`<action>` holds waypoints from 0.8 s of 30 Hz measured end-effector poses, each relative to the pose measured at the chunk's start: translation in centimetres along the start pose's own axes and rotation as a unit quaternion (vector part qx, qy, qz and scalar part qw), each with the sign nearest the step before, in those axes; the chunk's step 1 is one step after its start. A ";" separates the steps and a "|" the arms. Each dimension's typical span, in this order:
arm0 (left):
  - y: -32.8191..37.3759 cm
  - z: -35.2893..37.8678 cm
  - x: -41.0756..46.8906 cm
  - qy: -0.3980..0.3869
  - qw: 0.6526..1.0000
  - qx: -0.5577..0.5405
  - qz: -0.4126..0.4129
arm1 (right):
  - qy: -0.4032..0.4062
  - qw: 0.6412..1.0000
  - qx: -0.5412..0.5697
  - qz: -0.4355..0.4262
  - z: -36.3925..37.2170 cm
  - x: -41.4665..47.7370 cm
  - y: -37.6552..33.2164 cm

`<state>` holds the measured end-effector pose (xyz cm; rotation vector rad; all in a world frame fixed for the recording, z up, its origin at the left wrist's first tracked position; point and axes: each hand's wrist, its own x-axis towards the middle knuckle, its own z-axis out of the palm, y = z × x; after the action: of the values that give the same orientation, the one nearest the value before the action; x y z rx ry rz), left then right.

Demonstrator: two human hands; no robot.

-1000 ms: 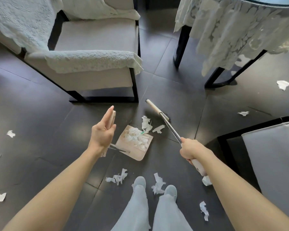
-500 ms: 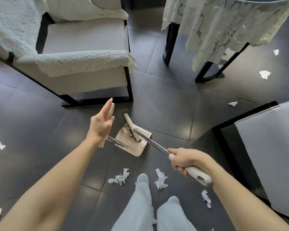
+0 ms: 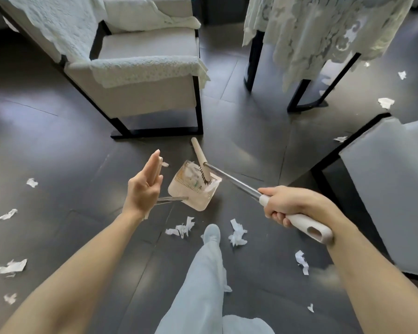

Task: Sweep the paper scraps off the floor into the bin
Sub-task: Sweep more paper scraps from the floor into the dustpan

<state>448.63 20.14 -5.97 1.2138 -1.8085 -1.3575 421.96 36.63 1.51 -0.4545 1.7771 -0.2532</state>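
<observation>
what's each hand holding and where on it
Right hand grips the broom at the white grip end of its handle. Left hand steadies the dustpan by its handle top, fingers outstretched.

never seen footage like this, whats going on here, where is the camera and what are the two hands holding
The camera sits on a person's head, looking down at their own arms and legs. There is no machine here. The right hand grips the white handle of a broom, whose brush rests in a beige dustpan holding paper. The left hand, fingers straight, steadies the dustpan's long handle. Torn paper scraps lie across the dark tiled floor, between an armchair and a lace-covered table.
</observation>
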 end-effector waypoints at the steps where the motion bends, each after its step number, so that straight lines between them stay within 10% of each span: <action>1: -0.1 0.0 -2.3 0.008 1.000 0.000 0.008 | 0.004 1.000 0.009 -0.008 1.0 -1.1 1.6; 24: -4.3 -11.8 -30.6 0.087 0.994 0.038 -0.051 | 0.143 0.984 -0.102 0.008 22.7 -8.4 24.2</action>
<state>473.09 42.32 -3.85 1.4364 -1.7088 -1.2051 441.41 63.56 -6.63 -0.5732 2.0975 -0.1292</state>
